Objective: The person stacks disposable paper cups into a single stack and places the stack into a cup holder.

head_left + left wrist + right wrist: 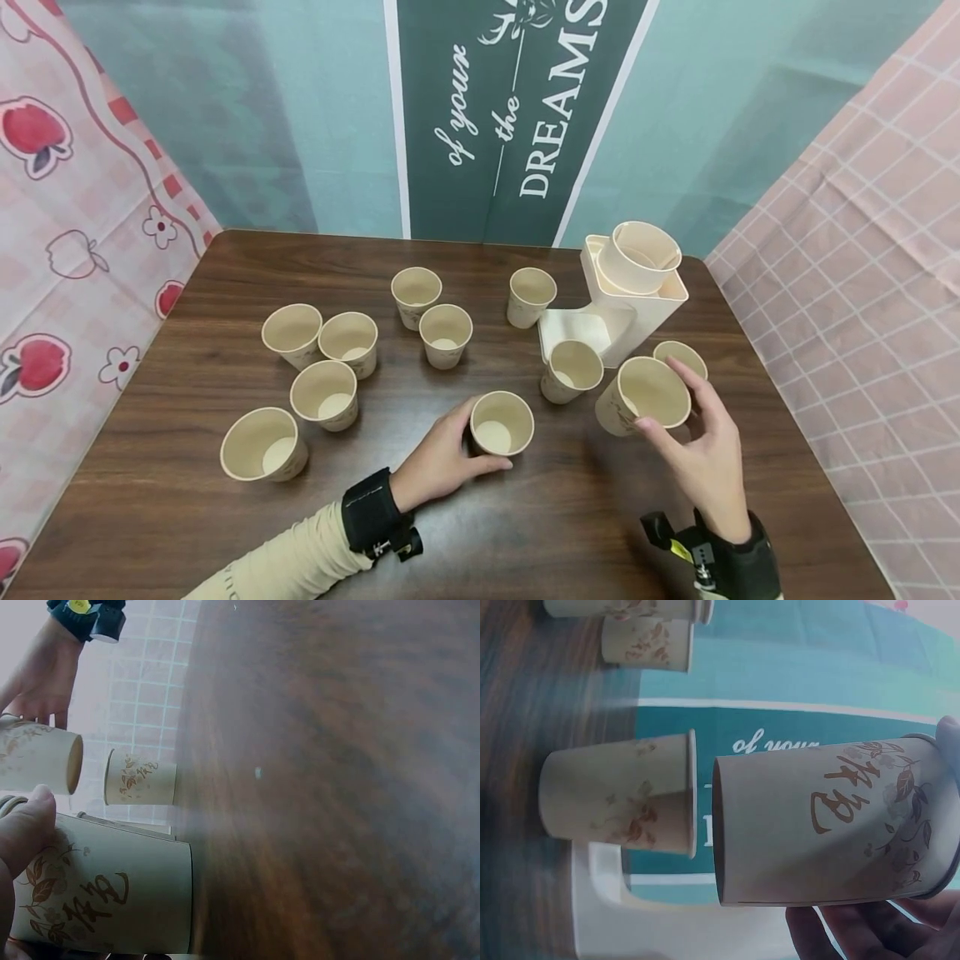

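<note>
My left hand (438,461) grips a beige paper cup (501,425) that stands upright on the table, thumb on its near side. In the left wrist view this cup (112,900) shows brown leaf prints and lettering. My right hand (708,467) holds another paper cup (618,408) near its rim, thumb on one side and fingers on the other. The left wrist view shows that cup (37,761) raised off the tabletop. Its printed side (810,832) faces the right wrist camera. Close by stand a paper cup (572,367) and one (682,358) partly behind my fingers.
A cream-white plastic stand (633,325) with a round cup-like top (637,258) is at the back right. Several paper cups stand left on the wooden table (480,533), including one at the front (262,442). Two (444,333) are back centre, another (531,292) beside the stand.
</note>
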`<state>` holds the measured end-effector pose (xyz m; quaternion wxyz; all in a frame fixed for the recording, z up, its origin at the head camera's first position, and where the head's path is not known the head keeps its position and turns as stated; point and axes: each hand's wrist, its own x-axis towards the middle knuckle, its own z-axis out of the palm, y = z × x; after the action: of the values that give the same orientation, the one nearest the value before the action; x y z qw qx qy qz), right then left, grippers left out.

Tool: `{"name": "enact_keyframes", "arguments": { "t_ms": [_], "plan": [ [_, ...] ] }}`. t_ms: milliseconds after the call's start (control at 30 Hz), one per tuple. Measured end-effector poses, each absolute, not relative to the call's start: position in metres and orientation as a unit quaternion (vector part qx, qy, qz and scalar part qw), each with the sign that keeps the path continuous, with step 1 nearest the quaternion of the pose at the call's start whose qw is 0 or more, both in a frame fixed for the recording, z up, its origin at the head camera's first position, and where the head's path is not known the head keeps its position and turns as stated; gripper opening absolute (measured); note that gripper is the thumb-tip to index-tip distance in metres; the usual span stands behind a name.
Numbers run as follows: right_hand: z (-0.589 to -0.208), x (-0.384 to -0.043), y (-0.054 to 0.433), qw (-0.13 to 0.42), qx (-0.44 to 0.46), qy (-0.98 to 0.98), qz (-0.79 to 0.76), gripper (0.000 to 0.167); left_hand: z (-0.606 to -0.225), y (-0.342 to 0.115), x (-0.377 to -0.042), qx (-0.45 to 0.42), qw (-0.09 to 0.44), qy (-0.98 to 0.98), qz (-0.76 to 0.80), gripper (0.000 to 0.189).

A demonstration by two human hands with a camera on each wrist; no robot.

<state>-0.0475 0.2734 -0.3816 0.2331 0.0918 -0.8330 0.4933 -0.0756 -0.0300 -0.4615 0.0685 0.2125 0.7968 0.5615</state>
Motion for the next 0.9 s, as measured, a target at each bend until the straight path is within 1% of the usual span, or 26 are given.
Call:
{"name": "enact_keyframes", "arguments": {
  "t_ms": [133,300,500,700,900],
  "plan": [
    [-0.38,-0.051,0.267,0.245,0.12,-0.82,0.503,0.082,-0.461,-0.03,-0.076,0.214,0.067,0.798,0.56,0.077],
    [-0.378,-0.056,0.258,0.247,0.13,-0.815,0.508,0.084,-0.462,-0.03,-0.076,0.215,0.063,0.797,0.56,0.076],
    [-0.372,-0.058,0.247,0.234,0.143,-0.812,0.516,0.087,-0.463,-0.029,-0.076,0.216,0.064,0.795,0.563,0.076],
    [-0.37,-0.061,0.237,0.227,0.171,-0.803,0.524,0.084,-0.464,-0.029,-0.076,0.215,0.064,0.796,0.562,0.077],
    [-0.37,-0.063,0.226,0.205,0.185,-0.801,0.532,0.084,-0.463,-0.03,-0.077,0.216,0.064,0.797,0.56,0.078]
  ]
}}
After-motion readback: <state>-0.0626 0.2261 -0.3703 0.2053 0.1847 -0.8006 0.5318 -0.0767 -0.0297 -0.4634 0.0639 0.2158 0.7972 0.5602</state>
